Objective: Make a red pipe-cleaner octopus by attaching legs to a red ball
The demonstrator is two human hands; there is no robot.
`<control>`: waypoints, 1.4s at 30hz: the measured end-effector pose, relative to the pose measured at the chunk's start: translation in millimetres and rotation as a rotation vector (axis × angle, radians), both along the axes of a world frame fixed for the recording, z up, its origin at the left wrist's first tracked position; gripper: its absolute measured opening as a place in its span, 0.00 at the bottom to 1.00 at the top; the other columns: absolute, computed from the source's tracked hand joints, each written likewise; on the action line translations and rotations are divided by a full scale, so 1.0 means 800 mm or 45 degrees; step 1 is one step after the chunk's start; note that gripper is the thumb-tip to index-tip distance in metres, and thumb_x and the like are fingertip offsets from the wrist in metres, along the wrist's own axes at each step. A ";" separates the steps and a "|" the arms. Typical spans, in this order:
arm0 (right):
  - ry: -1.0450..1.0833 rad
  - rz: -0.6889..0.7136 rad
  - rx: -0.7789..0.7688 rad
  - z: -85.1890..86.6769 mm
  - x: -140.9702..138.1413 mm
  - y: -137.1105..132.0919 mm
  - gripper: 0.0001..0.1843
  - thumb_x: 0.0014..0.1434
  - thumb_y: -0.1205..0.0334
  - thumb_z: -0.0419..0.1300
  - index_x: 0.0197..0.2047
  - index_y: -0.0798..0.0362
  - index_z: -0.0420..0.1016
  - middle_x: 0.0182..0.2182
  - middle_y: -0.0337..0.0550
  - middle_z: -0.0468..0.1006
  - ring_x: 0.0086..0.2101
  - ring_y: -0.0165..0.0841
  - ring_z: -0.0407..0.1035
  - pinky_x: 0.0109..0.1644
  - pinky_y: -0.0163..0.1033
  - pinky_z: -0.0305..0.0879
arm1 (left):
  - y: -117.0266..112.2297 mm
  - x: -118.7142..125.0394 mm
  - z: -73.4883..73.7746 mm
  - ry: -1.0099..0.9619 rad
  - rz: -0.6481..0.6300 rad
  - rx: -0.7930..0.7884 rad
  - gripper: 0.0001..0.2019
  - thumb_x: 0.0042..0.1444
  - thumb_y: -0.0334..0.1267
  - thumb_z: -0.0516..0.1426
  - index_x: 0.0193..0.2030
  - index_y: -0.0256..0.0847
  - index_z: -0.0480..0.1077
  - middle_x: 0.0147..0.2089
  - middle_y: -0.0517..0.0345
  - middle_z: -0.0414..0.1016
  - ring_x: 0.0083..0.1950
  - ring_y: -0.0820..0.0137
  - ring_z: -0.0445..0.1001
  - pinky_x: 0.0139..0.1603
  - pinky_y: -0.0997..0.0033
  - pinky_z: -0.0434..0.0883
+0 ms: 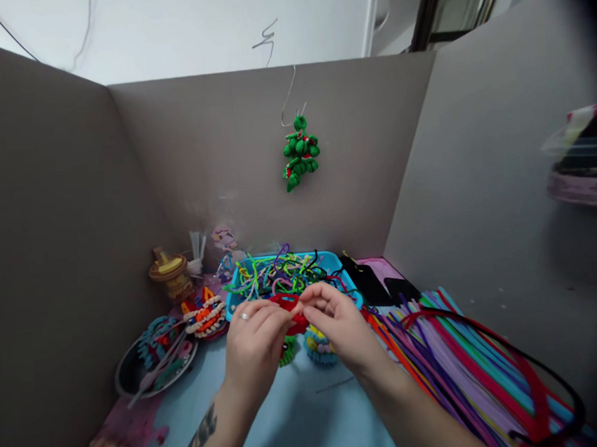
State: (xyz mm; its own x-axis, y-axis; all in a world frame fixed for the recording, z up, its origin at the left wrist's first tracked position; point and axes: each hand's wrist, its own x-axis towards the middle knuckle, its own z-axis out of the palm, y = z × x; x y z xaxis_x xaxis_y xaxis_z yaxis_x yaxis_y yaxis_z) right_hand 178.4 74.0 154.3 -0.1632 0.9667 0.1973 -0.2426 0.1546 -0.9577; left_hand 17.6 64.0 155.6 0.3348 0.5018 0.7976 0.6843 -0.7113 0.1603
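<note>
Near the middle of the head view, my left hand (257, 339) and my right hand (336, 321) meet with their fingertips pinched together. Between them is a red fuzzy pipe cleaner (298, 323), bent into loops; its exact shape is partly hidden behind my fingers. Both hands are closed on it. Just beneath, a green fuzzy piece (287, 351) and a blue fuzzy piece with yellow and pink bits (321, 350) rest on the light blue table surface (299, 423). A blue tray (340, 258) full of tangled colourful pipe cleaners (266, 275) stands right behind my hands.
Long pipe cleaners (466, 368) lie bundled on the right. On the left are a metal bowl (124, 386) of fuzzy pieces, an orange and white item (206, 315) and a brown pot (170, 280). A green ornament (301, 153) hangs before the grey partition (199, 155).
</note>
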 end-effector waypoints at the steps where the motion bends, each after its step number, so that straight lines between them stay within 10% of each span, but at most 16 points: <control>1: -0.007 -0.002 0.008 0.001 0.000 0.000 0.07 0.50 0.62 0.61 0.34 0.52 0.67 0.29 0.39 0.77 0.31 0.30 0.71 0.38 0.36 0.66 | 0.000 0.000 0.000 0.009 -0.006 0.006 0.05 0.58 0.30 0.55 0.37 0.42 0.72 0.32 0.59 0.79 0.37 0.67 0.72 0.42 0.65 0.65; 10: -0.067 0.043 0.048 -0.005 0.007 0.009 0.08 0.53 0.59 0.61 0.36 0.52 0.66 0.30 0.41 0.78 0.32 0.31 0.72 0.39 0.37 0.67 | 0.006 -0.001 -0.004 -0.091 -0.034 -0.149 0.06 0.59 0.32 0.54 0.33 0.42 0.71 0.31 0.57 0.77 0.37 0.67 0.73 0.42 0.66 0.67; 21: -0.747 -0.033 0.476 0.012 0.021 0.002 0.07 0.56 0.67 0.58 0.27 0.51 0.74 0.46 0.47 0.71 0.50 0.40 0.65 0.54 0.49 0.62 | -0.002 -0.016 -0.010 0.271 -0.067 0.381 0.11 0.57 0.27 0.55 0.44 0.44 0.72 0.38 0.58 0.82 0.45 0.66 0.75 0.62 0.53 0.50; 31: -0.642 0.014 0.325 0.012 0.016 -0.001 0.08 0.56 0.70 0.56 0.29 0.51 0.76 0.55 0.47 0.65 0.56 0.41 0.60 0.58 0.51 0.58 | -0.002 -0.014 -0.010 0.277 -0.033 0.397 0.11 0.58 0.28 0.54 0.44 0.43 0.72 0.38 0.58 0.82 0.44 0.66 0.75 0.62 0.54 0.52; 42: -0.488 -0.124 0.584 0.002 0.009 -0.001 0.06 0.53 0.71 0.62 0.32 0.49 0.75 0.52 0.45 0.67 0.55 0.38 0.61 0.59 0.46 0.58 | -0.001 -0.005 0.003 -0.016 0.069 0.168 0.04 0.56 0.30 0.57 0.35 0.43 0.72 0.30 0.62 0.80 0.36 0.68 0.74 0.52 0.60 0.59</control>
State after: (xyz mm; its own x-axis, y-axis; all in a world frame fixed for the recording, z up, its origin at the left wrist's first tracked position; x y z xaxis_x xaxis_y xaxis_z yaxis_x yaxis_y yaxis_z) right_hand 185.2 73.3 155.9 -0.2200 0.8109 0.5422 0.1425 0.5766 -0.8045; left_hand 13.5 63.2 157.8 0.2993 0.4094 0.8618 0.7209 -0.6888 0.0768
